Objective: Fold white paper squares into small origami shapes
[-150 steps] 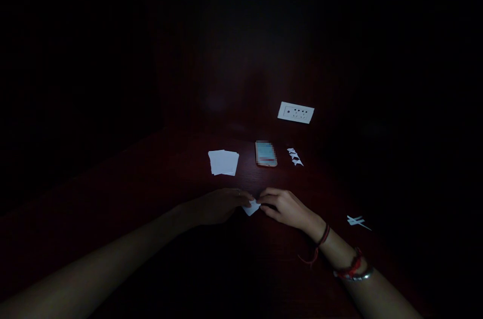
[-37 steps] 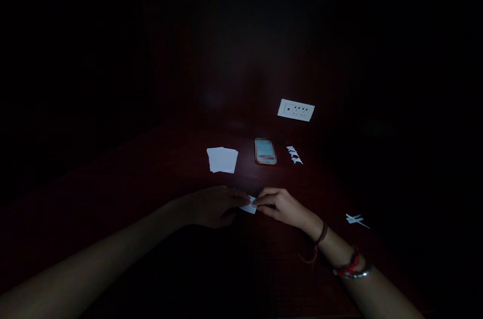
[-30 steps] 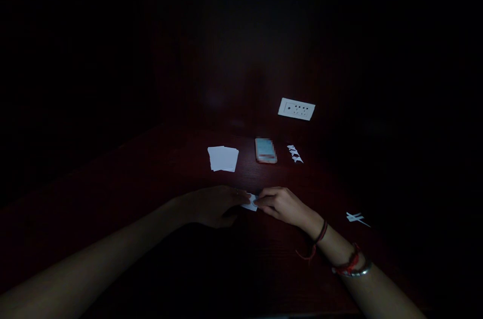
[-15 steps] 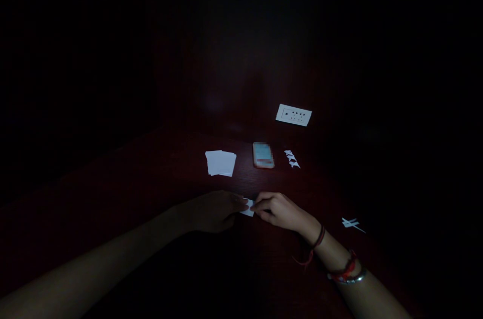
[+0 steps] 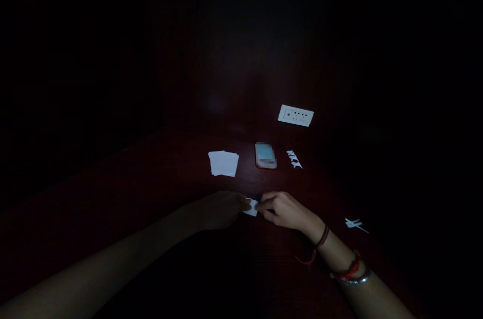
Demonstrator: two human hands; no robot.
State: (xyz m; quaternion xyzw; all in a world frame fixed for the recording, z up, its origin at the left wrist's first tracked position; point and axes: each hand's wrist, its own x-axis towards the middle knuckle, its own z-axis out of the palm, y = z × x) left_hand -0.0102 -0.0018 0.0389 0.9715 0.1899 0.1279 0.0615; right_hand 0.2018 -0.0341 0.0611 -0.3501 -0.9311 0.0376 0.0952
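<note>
Between my hands is a small white piece of paper, low over or on the dark red table. My left hand pinches its left side with thumb and fingers. From the other side, my right hand has its fingers closed on the right edge of the same paper. Bracelets circle my right wrist. Just beyond my hands, to the left, lies a stack of white paper sheets. A phone-sized object with a blurred blue face rests straight ahead.
Several small folded white paper pieces lie in a row right of the blurred object. Thin white paper strips are heaped at the right. A white socket panel sits on the dark back wall. Deep shadow covers the surroundings.
The whole view has shifted slightly, so everything appears a little further right. Both hands keep their hold on the small paper, with hardly any change in pose.
</note>
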